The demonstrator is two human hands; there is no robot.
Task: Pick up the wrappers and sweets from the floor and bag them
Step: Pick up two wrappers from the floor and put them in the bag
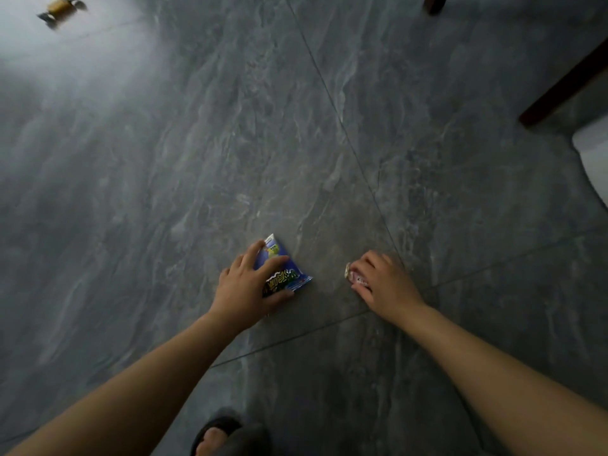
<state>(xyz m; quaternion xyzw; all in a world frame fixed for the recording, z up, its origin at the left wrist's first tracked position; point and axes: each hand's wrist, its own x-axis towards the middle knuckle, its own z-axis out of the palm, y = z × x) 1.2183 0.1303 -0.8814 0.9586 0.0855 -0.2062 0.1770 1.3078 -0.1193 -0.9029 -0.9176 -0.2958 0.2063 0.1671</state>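
**Both hands down on the grey floor, one on a blue packet**

From my remote seat behind the head camera, I see the left hand (250, 284) laid over the blue packet (285, 265) on the grey marbled floor (230, 126). Its fingers are spread across the printed face and the thumb is hooked at the packet's near edge, pinching it. Just right of the packet, and apart from it, the right hand (381, 281) is curled knuckles-up round a small pale wrapper (348, 270). Only the wrapper's crumpled end pokes out past the fingertips towards the packet, and I cannot tell whether it is off the floor. Far beyond the packet, to the upper left, lies a blurred gold sweet (62, 8) with dark twisted ends. Well to the packet's upper right stand dark wooden furniture legs (566, 83), and below them a white object (592, 159) is cut off by the frame edge. Nearer me than the packet, a sandalled foot (215, 434) shows at the bottom edge.
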